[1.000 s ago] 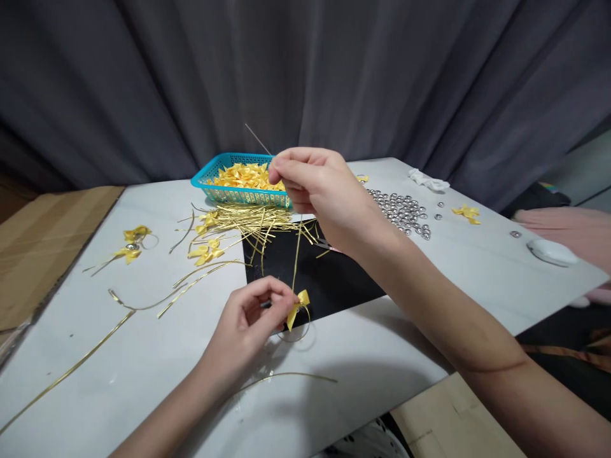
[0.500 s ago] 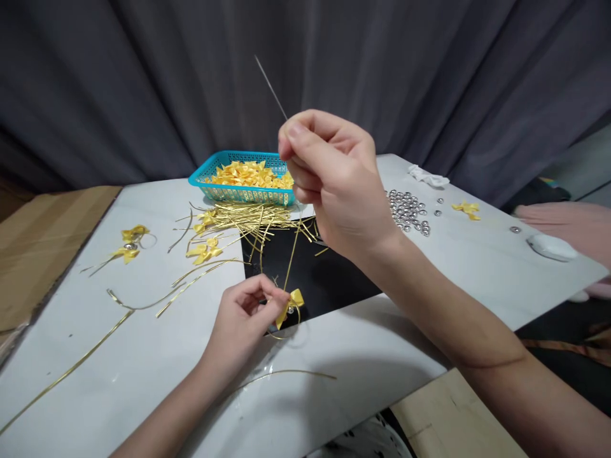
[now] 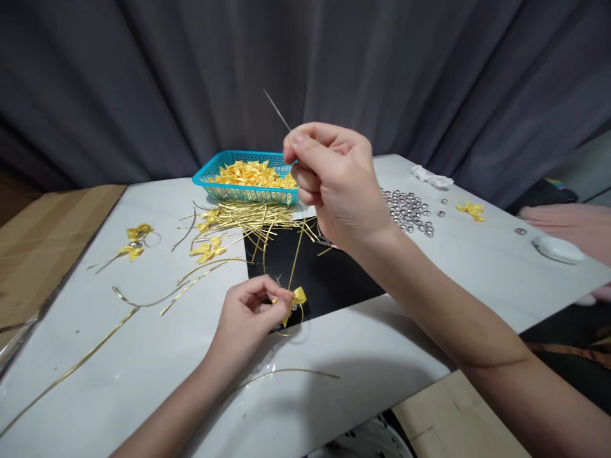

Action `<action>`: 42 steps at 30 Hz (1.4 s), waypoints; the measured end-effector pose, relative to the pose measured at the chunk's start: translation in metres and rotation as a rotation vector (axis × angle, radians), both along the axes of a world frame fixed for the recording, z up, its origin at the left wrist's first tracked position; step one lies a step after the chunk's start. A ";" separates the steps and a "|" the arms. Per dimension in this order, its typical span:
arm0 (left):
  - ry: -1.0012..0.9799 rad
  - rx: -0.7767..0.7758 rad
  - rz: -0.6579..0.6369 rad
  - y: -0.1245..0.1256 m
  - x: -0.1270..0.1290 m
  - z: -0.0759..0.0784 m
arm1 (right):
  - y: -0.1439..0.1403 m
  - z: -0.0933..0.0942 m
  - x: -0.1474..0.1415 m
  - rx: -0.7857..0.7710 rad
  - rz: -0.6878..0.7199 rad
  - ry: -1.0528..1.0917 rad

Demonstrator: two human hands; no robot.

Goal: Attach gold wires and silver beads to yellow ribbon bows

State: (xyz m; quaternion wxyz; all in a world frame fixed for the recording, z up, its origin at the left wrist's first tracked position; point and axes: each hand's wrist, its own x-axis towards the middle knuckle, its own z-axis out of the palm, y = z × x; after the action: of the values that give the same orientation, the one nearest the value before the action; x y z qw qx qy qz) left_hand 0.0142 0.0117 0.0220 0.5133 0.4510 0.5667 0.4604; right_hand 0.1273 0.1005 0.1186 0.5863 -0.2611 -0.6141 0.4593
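Note:
My left hand [image 3: 255, 308], low over the front edge of a black mat [image 3: 334, 280], pinches a yellow ribbon bow [image 3: 299, 295]. A small silver round piece [image 3: 294, 307] and a loop of gold cord hang at the bow. From the bow a taut gold cord [image 3: 296, 257] runs up towards my right hand [image 3: 334, 175]. Thumb and forefinger of that raised hand are closed on the cord, and a thin straight end [image 3: 275, 108] sticks out above them. The cord's stretch just below the right hand is partly hidden behind it.
Behind stands a blue basket [image 3: 248, 196] of yellow bows, with a pile of gold cords [image 3: 252, 216] before it. Silver round pieces [image 3: 405, 210] lie to the right, near a white mouse-shaped object [image 3: 557, 249]. Finished-looking bows [image 3: 136, 242] and loose cords lie left.
My right hand has come down slightly, and the thin end above its fingers reaches less high. My left hand keeps its pinch on the bow. The view has shifted a little.

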 end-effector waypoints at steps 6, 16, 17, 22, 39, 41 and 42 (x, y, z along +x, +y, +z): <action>0.043 -0.027 -0.075 0.001 -0.003 0.001 | 0.023 -0.011 -0.003 -0.070 -0.118 -0.086; 0.059 0.048 -0.102 0.005 -0.004 -0.003 | 0.022 -0.011 -0.001 -0.043 -0.035 -0.148; 0.072 0.060 -0.105 0.005 -0.004 -0.003 | 0.022 -0.011 -0.001 -0.031 -0.021 -0.163; 0.125 0.093 -0.098 0.007 -0.005 -0.010 | 0.024 -0.012 0.001 -0.013 0.006 -0.220; -0.001 0.125 -0.267 0.008 -0.012 -0.011 | 0.047 -0.034 0.018 -0.369 0.142 -0.471; -0.089 0.040 -0.274 0.006 -0.009 -0.012 | 0.057 -0.043 0.024 -0.398 0.109 -0.571; -0.105 0.014 -0.279 0.006 -0.008 -0.012 | 0.061 -0.048 0.026 -0.408 0.118 -0.628</action>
State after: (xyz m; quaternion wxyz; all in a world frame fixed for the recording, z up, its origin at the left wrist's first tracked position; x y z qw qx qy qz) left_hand 0.0058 0.0178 0.0103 0.5979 0.5043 0.4678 0.4116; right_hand 0.1535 0.1617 0.0704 0.2782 -0.4648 -0.6739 0.5025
